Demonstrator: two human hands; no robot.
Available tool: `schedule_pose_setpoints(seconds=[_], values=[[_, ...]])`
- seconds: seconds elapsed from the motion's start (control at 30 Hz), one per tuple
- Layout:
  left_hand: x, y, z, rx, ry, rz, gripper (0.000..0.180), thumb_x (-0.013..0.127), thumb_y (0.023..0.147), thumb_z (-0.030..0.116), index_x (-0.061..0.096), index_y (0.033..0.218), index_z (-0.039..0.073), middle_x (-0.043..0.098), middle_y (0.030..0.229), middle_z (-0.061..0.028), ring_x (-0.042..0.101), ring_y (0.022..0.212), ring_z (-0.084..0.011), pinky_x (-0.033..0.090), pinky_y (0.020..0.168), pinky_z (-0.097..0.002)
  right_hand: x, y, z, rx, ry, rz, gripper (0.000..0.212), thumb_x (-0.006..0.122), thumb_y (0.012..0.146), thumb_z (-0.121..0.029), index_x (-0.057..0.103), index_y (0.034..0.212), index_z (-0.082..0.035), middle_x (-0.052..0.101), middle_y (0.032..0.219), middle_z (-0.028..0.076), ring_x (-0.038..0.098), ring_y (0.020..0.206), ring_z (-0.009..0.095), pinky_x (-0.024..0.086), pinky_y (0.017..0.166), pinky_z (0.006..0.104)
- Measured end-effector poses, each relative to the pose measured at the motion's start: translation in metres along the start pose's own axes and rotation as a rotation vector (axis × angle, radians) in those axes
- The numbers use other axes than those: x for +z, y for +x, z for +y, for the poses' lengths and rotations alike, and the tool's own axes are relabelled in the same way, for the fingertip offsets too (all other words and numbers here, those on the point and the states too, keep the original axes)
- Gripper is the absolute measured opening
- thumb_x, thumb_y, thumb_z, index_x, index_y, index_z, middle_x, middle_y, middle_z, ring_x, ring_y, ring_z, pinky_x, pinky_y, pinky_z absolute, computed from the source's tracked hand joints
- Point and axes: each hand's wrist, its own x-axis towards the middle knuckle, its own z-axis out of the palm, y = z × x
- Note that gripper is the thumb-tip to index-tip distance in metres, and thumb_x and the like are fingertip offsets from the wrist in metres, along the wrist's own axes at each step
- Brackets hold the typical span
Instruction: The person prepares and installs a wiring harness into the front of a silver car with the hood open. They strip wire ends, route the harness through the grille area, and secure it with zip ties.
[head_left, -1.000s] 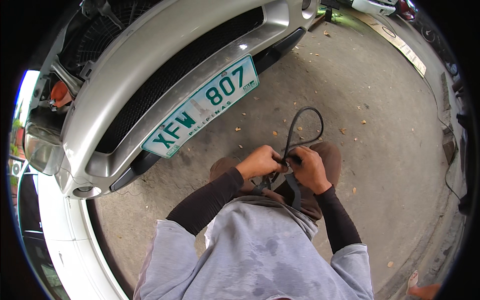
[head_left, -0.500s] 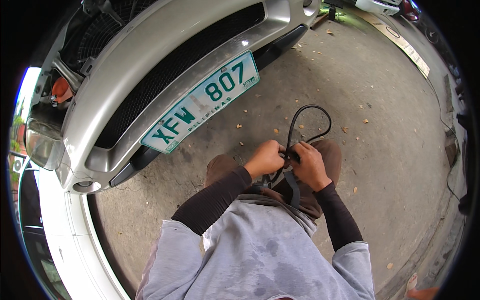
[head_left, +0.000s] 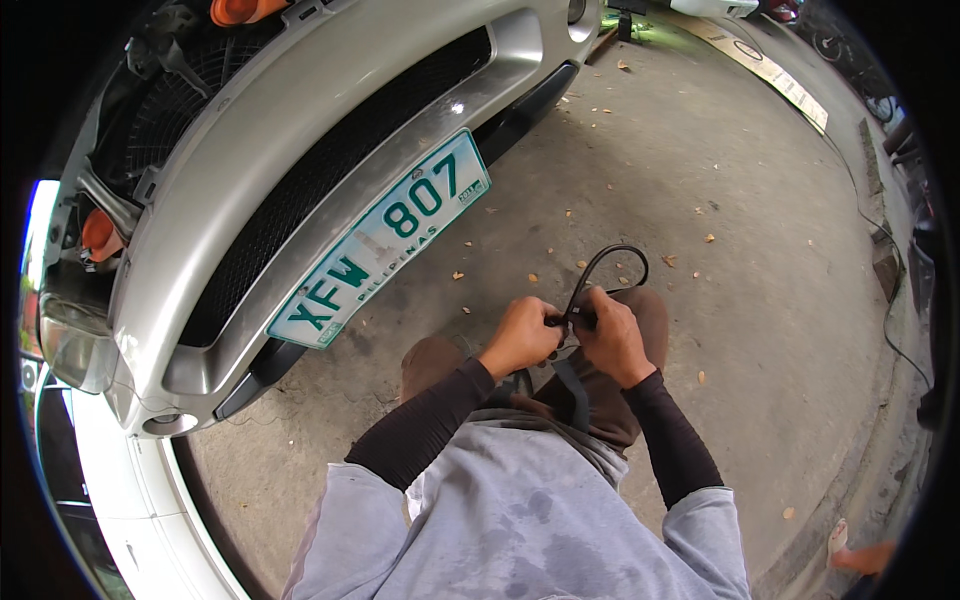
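Possibly a slip: black cable (head_left: 622, 247), centre of frame.
Left hand (head_left: 525, 335) and right hand (head_left: 614, 338) hold it, fingers pinched closed; a slackened grip could let it spring loose.

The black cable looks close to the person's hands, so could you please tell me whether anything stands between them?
Nothing visible does: the left hand and right hand both grip the black cable, whose loop extends beyond them, though they hide the gripped part.
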Motion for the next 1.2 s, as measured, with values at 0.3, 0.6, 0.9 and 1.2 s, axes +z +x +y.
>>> schedule_pose_setpoints(seconds=[0.3, 0.6, 0.9, 1.2], values=[[-0.005, 0.007, -0.001, 0.086, 0.062, 0.021, 0.025, 0.075, 0.089, 0.013, 0.079, 0.108, -0.004, 0.078, 0.082, -0.0176, 0.075, 0.069, -0.0209, 0.057, 0.065, -0.0367, -0.002, 0.009, -0.01, -0.167, -0.055, -0.018, 0.022, 0.076, 0.084, -0.005, 0.057, 0.094, -0.002, 0.068, 0.086, 0.018, 0.068, 0.087, 0.044, 0.053, 0.072, 0.0523], [-0.008, 0.008, -0.006, 0.175, 0.125, 0.045, 0.026, 0.075, 0.091, 0.015, 0.078, 0.11, -0.003, 0.076, 0.076, -0.0181, 0.075, 0.067, -0.0237, 0.056, 0.064, -0.0399, -0.011, 0.011, -0.012, 0.097, -0.068, -0.151, 0.018, 0.075, 0.086, -0.007, 0.062, 0.097, -0.001, 0.07, 0.085, 0.02, 0.069, 0.087, 0.046, 0.054, 0.071, 0.051], [0.015, 0.011, -0.01, 0.286, 0.172, 0.14, 0.024, 0.071, 0.093, 0.018, 0.076, 0.1, -0.003, 0.071, 0.076, -0.0254, 0.074, 0.072, -0.0387, 0.057, 0.069, -0.0448, -0.003, 0.004, -0.001, -0.043, -0.217, 0.016, 0.014, 0.073, 0.086, -0.009, 0.065, 0.094, -0.001, 0.069, 0.092, 0.023, 0.067, 0.092, 0.046, 0.053, 0.077, 0.0529], [0.032, 0.041, -0.022, 0.416, 0.447, 0.171, 0.018, 0.068, 0.083, 0.012, 0.075, 0.089, -0.003, 0.071, 0.09, -0.032, 0.07, 0.092, -0.0513, 0.057, 0.083, -0.0572, 0.006, -0.001, 0.017, -0.042, -0.18, 0.009, 0.04, 0.07, 0.089, -0.005, 0.049, 0.123, 0.0, 0.068, 0.081, 0.028, 0.066, 0.083, 0.052, 0.049, 0.069, 0.062]])
